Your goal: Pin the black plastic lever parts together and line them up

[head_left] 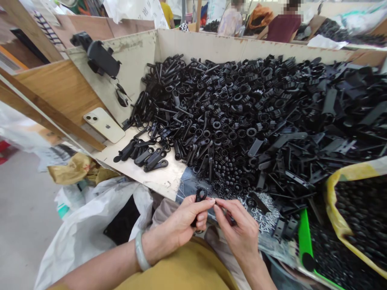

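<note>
My left hand (184,223) is closed around a small black plastic part (200,195) with a ring at its top, held upright just in front of the table edge. My right hand (237,229) pinches something tiny against that part; I cannot make out what it holds. A pale green bangle (140,251) sits on my left wrist. Just beyond my fingers lies a scatter of small silver pins (266,213). A huge heap of black plastic rings and arms (256,112) fills the walled table (157,179).
A white phone (104,125) leans against the left wall below a black phone holder (98,56). A yellow-rimmed sack (353,213) of black parts stands at right beside a green bin edge (305,237). White plastic bags (90,225) lie at lower left. Other people sit beyond the far wall.
</note>
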Demonstrator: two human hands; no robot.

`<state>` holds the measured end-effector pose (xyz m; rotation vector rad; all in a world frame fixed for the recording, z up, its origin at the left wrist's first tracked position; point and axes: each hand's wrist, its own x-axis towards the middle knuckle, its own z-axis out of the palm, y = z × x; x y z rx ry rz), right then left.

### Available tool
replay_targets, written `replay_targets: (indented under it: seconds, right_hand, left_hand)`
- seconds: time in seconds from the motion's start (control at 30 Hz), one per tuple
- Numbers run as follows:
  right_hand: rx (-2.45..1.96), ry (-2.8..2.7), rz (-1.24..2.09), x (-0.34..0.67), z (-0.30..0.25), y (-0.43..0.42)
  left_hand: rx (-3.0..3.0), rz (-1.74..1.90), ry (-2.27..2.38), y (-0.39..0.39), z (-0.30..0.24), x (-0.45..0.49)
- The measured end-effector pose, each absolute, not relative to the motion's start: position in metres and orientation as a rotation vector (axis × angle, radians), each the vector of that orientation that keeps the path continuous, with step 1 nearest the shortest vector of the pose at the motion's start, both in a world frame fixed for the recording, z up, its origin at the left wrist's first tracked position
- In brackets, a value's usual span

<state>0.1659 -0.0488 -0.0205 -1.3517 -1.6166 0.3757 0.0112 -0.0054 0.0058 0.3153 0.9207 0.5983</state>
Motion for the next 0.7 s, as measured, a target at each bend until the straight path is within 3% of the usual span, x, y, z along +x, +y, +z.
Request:
replay_targets:
  seconds: [0.33,0.7]
  right_hand:
    - [-1.375,-1.515,0.538,0.174,-0.018,-0.043]
    - [-1.308,-1.816,0.353,0.169,-0.019,-0.037]
  left_hand:
    - [0.61,0.45,0.782,-0.001,0.018,-0.003]
    - [0.725,0.52,0.977,-0.005,0.005,-0.007]
